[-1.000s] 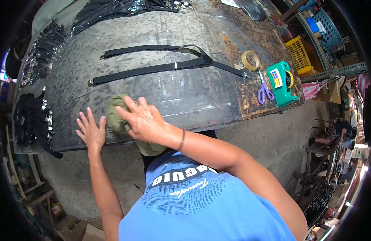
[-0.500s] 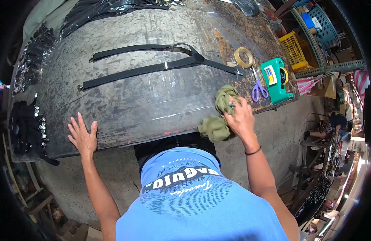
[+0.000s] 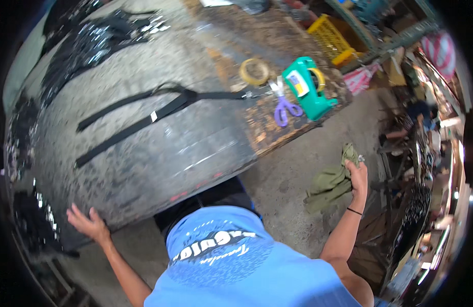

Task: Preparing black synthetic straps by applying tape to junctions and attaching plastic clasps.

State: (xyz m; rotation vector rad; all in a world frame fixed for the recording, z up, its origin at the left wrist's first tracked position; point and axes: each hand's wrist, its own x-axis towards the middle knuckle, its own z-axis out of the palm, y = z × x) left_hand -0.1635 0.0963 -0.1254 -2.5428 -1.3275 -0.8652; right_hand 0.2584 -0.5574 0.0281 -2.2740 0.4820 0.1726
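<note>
Cloth (image 3: 328, 185) is gripped by the right hand (image 3: 357, 174), hanging leftward below the closed fingers, well off the table (image 3: 144, 169); the left hand (image 3: 88, 225) is pressed flat, fingers spread, on its edge.

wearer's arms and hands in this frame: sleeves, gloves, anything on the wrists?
Both forearms are bare, with no sleeves reaching them. The left hand and right hand wear no gloves. A thin dark band circles the right wrist; the left wrist shows nothing. No rings or watch can be made out. The blue short-sleeved T-shirt carries a white print on the chest.
</note>
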